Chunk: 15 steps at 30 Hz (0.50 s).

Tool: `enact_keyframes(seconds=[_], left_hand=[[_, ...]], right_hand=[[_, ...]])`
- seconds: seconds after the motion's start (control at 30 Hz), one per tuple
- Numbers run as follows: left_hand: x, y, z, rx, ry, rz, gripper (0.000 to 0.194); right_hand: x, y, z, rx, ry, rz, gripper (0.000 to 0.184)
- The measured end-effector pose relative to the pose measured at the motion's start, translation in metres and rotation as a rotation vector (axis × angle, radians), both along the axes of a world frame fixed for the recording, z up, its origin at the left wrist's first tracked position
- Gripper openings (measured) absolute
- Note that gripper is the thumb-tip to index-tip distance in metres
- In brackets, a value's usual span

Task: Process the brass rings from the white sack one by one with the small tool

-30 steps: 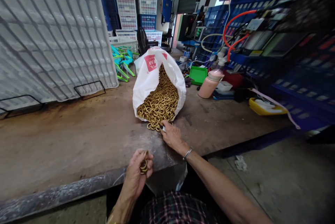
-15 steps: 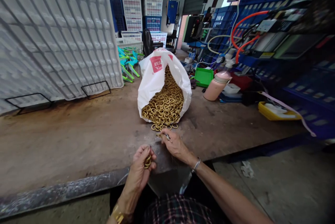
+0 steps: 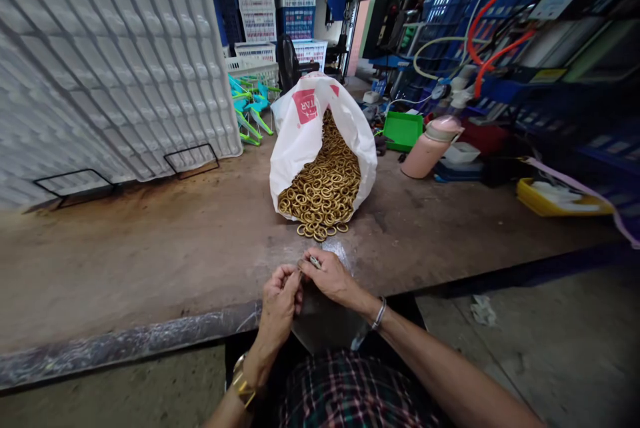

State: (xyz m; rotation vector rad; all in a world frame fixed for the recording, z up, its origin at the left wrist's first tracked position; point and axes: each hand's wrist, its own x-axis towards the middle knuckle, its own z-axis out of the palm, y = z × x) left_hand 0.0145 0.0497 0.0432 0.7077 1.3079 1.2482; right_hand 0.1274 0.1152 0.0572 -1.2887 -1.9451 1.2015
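A white plastic bag point(image 3: 295, 141) with a red print lies open toward me, full of brass-coloured rings point(image 3: 325, 188). Several rings have spilled out at its mouth. In front of it my two hands meet fingertip to fingertip over the table edge. My left hand point(image 3: 281, 298) is closed, its fingers curled; the rings it held a moment ago are hidden now. My right hand point(image 3: 330, 276) is pinched round a small silvery tool point(image 3: 315, 261), of which only a short piece shows between thumb and forefinger; its kind is unclear.
Stacked white ribbed trays point(image 3: 120, 61) stand at left behind black wire brackets point(image 3: 193, 160). Right of the bag are a green tray point(image 3: 403, 131), a pink bottle point(image 3: 431, 148) and a yellow tray point(image 3: 560, 201). Orange hoses point(image 3: 480, 21) loop above. The brown table point(image 3: 150, 255) ends just before me.
My right hand has drawn back from the spilled rings, and my left hand has risen to meet it. The rings in my left hand have gone out of sight. The camera has tilted down slightly.
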Motion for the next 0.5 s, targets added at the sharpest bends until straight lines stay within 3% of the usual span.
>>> enact_keyframes(seconds=[0.23,0.5], left_hand=[[0.0006,0.0006,0.0052,-0.017,-0.056,-0.1,0.034],[0.0033,-0.0004,0.0103,-0.023,-0.234,-0.091,0.029]], right_hand=[[0.0015,-0.0007,0.0001,0.023,0.0,0.02,0.023],[0.0028,-0.0001,0.0018,0.014,0.058,0.052,0.025]])
